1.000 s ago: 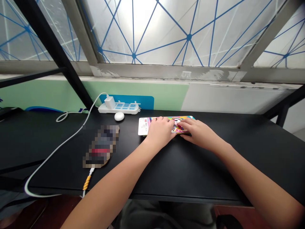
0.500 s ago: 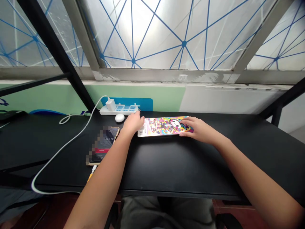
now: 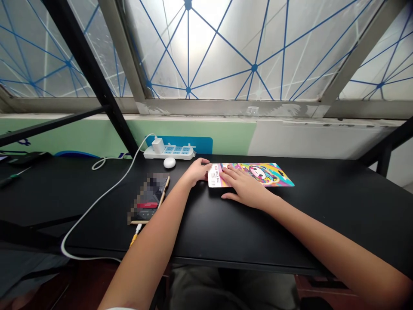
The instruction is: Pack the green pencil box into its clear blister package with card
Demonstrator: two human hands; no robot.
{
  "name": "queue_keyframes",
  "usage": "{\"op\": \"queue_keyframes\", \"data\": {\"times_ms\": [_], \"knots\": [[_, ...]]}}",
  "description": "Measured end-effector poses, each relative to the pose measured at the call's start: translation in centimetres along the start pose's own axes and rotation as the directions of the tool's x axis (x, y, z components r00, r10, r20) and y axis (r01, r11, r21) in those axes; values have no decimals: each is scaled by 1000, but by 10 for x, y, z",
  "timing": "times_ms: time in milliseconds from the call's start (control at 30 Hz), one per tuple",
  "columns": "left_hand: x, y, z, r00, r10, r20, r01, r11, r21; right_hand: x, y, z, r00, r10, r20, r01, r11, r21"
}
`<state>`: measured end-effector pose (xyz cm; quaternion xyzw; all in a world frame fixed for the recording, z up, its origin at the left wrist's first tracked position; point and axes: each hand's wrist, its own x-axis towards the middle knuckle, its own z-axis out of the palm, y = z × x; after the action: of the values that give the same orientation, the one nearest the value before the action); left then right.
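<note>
A flat pencil box pack (image 3: 261, 174) with a colourful cartoon print lies crosswise on the black desk. Its right end shows a hang hole, and white print at the left end reads "pencil box". My left hand (image 3: 197, 170) holds the pack's left end, with the fingers curled at the edge and partly hidden. Across the left half of the pack lies my right hand (image 3: 245, 187), open, its fingers stretched over the print and its thumb apart near the front edge.
Left of my left arm a phone (image 3: 150, 202) lies plugged into a cable. A white earbud case (image 3: 169, 162) sits behind it, before a power strip (image 3: 180, 152) with a charger. A white cable (image 3: 93, 198) loops over the desk (image 3: 226, 241). Black frame bars (image 3: 93, 73) rise left and right.
My right hand has slid left from the pack's right end to its left half, uncovering the hang hole. My left hand now curls at the left edge. The view has shifted slightly.
</note>
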<state>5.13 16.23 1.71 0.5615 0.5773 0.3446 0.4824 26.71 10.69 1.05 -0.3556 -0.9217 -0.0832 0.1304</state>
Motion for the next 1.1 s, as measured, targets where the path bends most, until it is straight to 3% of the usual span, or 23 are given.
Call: {"op": "queue_keyframes", "data": {"times_ms": [100, 300, 567, 700, 900, 1033, 1100], "knots": [[2, -3, 1, 1000, 2, 6, -1, 998, -69, 10, -7, 4, 1000, -16, 7, 16, 999, -33], [10, -9, 11, 995, 45, -85, -53, 994, -93, 20, -11, 8, 1000, -12, 6, 12, 996, -87], [13, -10, 19, 987, 40, -159, -44, 999, -22, 9, 1, 6, 999, 26, 20, -25, 999, -36], [19, -12, 12, 973, 63, -221, -42, 994, 96, -15, 21, 3, 997, 79, 6, -79, 995, -56], [13, -6, -20, 947, 124, -296, -12, 935, 354, -49, 56, 2, 992, 109, -62, -114, 989, -98], [-5, 4, -27, 934, 164, -317, 27, 854, 520, -42, 48, 3, 992, 83, -93, -92, 991, -98], [-12, 9, -17, 909, 276, -313, -3, 755, 656, -34, 37, 2, 992, 87, -96, -98, 989, -109]]}}
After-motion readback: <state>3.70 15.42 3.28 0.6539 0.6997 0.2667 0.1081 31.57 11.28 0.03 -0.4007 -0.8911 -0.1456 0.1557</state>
